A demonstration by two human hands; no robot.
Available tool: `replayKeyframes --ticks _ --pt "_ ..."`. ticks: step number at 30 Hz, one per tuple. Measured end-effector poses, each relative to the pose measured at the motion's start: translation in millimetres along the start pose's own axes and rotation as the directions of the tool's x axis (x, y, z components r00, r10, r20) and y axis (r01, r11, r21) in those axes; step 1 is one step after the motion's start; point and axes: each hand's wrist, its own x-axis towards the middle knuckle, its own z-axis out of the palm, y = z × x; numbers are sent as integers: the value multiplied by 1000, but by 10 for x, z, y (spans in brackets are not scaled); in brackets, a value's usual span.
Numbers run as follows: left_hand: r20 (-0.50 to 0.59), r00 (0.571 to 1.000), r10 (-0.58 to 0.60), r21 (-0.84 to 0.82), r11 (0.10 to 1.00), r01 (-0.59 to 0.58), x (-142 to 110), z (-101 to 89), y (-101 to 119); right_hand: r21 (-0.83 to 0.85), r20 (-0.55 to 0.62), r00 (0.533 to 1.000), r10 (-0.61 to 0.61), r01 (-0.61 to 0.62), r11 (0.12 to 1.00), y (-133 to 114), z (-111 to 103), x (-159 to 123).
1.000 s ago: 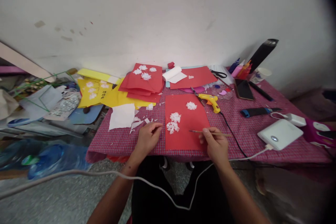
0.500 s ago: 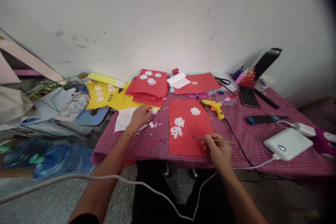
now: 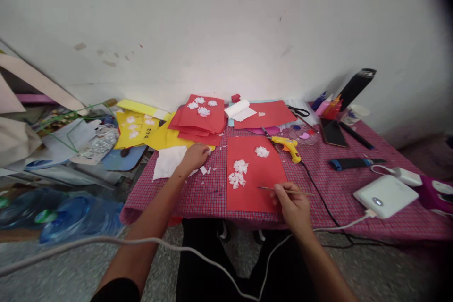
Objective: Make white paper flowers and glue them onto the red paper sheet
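Observation:
My right hand [image 3: 295,205] is closed around a thin paintbrush [image 3: 267,188], its tip pointing left over a red paper sheet [image 3: 258,198]. On that sheet lie three clusters of crumpled white paper petals, one cluster [image 3: 262,151] at the upper right and two at the left, including the lower cluster [image 3: 237,180]. Left of the sheet, my left hand [image 3: 196,156] has its fingers pressed together at small white paper scraps [image 3: 203,170]. What its fingertips pinch, if anything, is hidden. A piece of white paper [image 3: 168,163] lies under and beside that hand.
A yellow glue gun [image 3: 287,144] with a black cord lies right of the sheet. Behind are stacked red sheets [image 3: 198,122] and a white paper roll [image 3: 238,109]. A phone [image 3: 333,132], utility knife [image 3: 350,163] and power bank [image 3: 385,196] sit at right. A white cable crosses my lap.
My left hand has shifted slightly right and now covers the white scrap that showed at its fingertips. The right hand with the paintbrush has barely moved.

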Motion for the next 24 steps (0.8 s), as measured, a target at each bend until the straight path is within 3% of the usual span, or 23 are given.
replayKeyframes --ticks 9,16,17,19,21,24 --pt "-77 990 -118 -178 979 103 -1 -43 -20 7 -5 1000 -5 5 1000 -17 3 -12" --pt "-168 935 -311 -453 867 207 -145 -184 123 -2 -26 999 -29 29 1000 -10 18 -27" --pt "-155 932 -327 -516 832 205 -203 -208 185 -12 -41 998 -48 47 999 -13 24 -34" --pt "-51 918 -394 -824 536 184 -351 -243 343 -34 -81 992 -94 92 995 -29 40 -52" --pt "25 924 -382 -931 327 160 -525 -253 528 -47 -122 981 -150 146 988 -64 58 -83" --pt "60 931 -361 -963 224 149 -786 -206 809 -60 -157 965 -211 204 977 -173 93 -153"
